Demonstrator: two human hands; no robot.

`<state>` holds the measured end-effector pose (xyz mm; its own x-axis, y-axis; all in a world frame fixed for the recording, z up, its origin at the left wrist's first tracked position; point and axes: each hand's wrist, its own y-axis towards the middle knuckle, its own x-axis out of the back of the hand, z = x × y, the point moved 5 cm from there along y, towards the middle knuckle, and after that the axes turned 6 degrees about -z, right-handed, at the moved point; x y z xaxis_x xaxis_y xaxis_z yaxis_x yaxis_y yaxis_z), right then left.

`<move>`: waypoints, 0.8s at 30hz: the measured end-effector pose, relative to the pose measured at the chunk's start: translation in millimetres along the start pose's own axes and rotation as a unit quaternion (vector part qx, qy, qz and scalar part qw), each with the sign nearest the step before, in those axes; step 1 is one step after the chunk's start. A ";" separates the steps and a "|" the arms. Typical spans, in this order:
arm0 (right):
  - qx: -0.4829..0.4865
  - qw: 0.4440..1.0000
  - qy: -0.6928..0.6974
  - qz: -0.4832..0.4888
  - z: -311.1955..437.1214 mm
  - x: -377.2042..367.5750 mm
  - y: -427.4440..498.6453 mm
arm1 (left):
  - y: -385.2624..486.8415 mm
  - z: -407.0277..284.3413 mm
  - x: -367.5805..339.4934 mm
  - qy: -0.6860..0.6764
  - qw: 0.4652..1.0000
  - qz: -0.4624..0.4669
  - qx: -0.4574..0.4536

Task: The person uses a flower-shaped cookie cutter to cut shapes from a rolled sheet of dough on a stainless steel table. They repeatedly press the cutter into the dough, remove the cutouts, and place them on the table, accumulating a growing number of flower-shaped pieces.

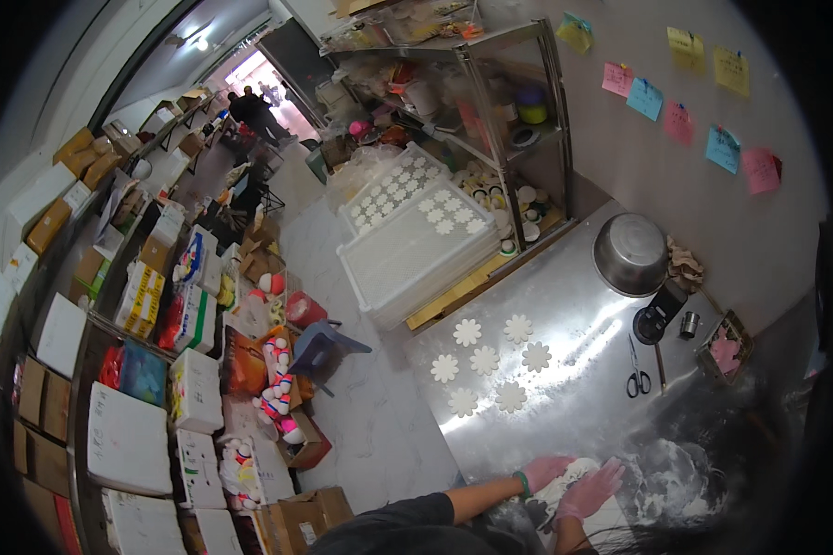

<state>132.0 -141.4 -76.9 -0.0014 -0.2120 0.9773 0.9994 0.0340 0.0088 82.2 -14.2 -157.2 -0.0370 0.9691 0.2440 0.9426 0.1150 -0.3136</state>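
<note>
Both hands wear thin pinkish gloves and rest at the front of the metal table. My left hand (547, 473), below a green wristband, lies at the far-left edge of a white dough-like mass (584, 467); its fingers are partly hidden. Stretched out flat, my right hand (590, 490) touches the same mass from the near side. Several white flower-shaped pieces (484, 361) lie apart from one another farther up the table. White powder (677, 482) is spread to the right of my hands.
Scissors (638, 374), a steel bowl (630, 254), a black tool (658, 313) and a small box (725, 347) stand along the right side. Stacked white trays (416, 257) adjoin the table's far edge. A blue stool (326, 352) is on the floor at left.
</note>
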 end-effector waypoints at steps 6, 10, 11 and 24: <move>0.005 0.999 -0.021 0.037 -4.6 -0.5 -1.2 | -4.5 -19.4 5.6 0.020 0.999 0.023 -0.010; 0.019 0.996 -0.088 0.018 8.1 4.9 17.2 | -2.3 -9.6 9.8 0.030 0.998 0.047 0.025; 0.034 0.993 -0.109 0.027 4.1 7.9 26.2 | -2.6 -12.2 12.0 0.063 0.997 0.043 -0.008; 0.066 0.994 0.068 -0.048 -33.1 -21.4 36.5 | -8.2 21.9 -14.6 -0.038 0.996 0.024 0.071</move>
<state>169.7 -168.0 -104.5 -0.0823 -0.3504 0.9330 0.9815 0.1337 0.1368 67.7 -24.5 -178.3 -0.0229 0.9875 0.1563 0.8874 0.0920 -0.4517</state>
